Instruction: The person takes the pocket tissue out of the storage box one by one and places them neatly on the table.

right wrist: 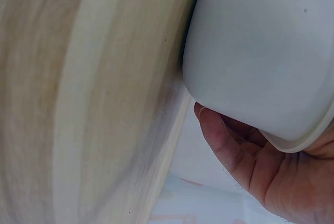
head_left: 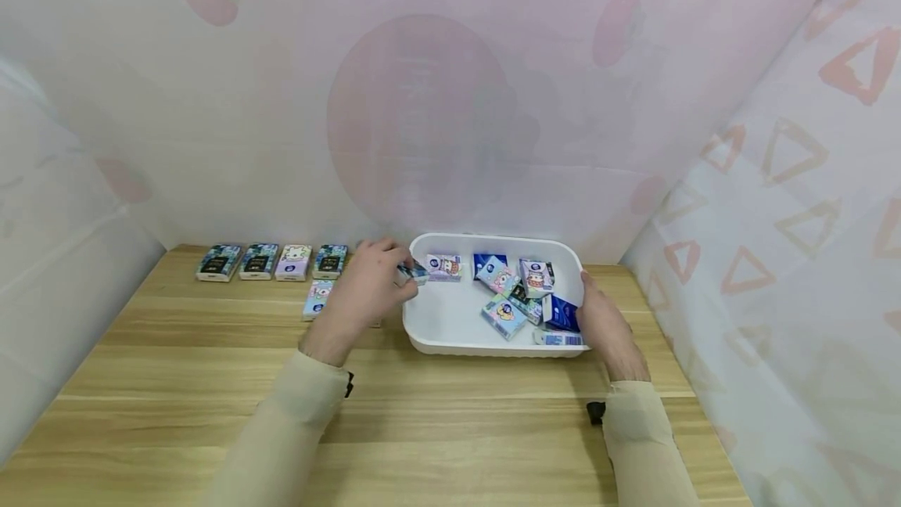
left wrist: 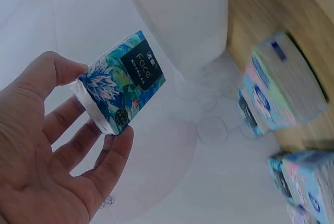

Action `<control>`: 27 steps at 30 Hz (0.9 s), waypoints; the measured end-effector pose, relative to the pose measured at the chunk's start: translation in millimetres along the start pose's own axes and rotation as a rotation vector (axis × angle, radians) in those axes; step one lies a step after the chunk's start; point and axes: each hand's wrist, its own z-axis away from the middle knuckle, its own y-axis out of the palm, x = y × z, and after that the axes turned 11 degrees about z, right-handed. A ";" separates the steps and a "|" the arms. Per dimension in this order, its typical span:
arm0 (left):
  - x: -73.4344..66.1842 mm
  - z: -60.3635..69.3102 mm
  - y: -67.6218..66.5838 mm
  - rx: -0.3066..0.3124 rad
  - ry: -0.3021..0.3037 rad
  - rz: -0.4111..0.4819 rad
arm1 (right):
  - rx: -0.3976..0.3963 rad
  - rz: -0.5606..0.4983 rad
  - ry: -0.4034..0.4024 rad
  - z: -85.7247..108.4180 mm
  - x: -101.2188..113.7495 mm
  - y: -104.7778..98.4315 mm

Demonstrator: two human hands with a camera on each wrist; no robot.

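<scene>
My left hand (head_left: pixel 369 280) pinches a pocket tissue pack (left wrist: pixel 125 80) with a blue-green floral wrapper and a dark "Face" label. In the head view it holds this pack over the left end of a white plastic bin (head_left: pixel 450 323). At the other end, my right hand (head_left: pixel 607 327) grips the bin's right side, its fingers (right wrist: pixel 224 138) curled beneath the rim. Inside the bin lie several more tissue packs, among them a pastel one (head_left: pixel 504 317) and a dark blue one (head_left: pixel 561 311); some overlap. Part of the held pack is hidden by my fingers in the head view.
Left of the bin, a row of tissue packs stands along the table's back edge, including a dark floral one (head_left: pixel 219 263) and a lilac one (head_left: pixel 293 263). A pale blue pack (head_left: pixel 318 299) sits in front, partly behind my left hand. Printed cloth walls enclose the wooden table (head_left: pixel 457 429).
</scene>
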 end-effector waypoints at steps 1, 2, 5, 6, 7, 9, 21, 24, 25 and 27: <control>2.7 1.1 -2.7 -0.004 -0.003 0.001 | 0.001 -0.003 0.003 0.0 0.3 -0.2; 5.5 2.3 -5.2 -0.009 -0.007 -0.003 | 0.002 -0.004 0.004 -0.1 0.3 -0.3; 13.4 6.5 -13.8 -0.028 -0.002 -0.007 | 0.008 -0.006 0.007 -0.3 0.1 -0.4; 16.2 8.1 -16.7 -0.035 0.000 -0.009 | 0.010 -0.009 0.007 -0.3 -0.1 -0.4; 18.7 9.8 -19.6 -0.041 -0.001 -0.012 | 0.011 -0.011 0.006 -0.5 -0.3 -0.2; 23.6 13.3 -25.7 -0.052 -0.002 -0.022 | 0.012 -0.015 0.001 -0.5 -1.0 0.3; 48.8 32.5 -52.1 -0.106 -0.063 -0.024 | -0.002 -0.006 -0.007 -1.4 -2.4 1.6; 55.9 37.1 -56.8 -0.099 -0.094 -0.018 | -0.002 -0.010 -0.003 -1.2 -2.0 1.2; 57.8 38.8 -58.3 -0.098 -0.108 -0.013 | -0.002 -0.010 -0.002 -1.2 -1.9 1.3; 62.0 41.5 -60.6 -0.099 -0.128 -0.005 | -0.005 -0.008 -0.001 -1.3 -1.6 1.2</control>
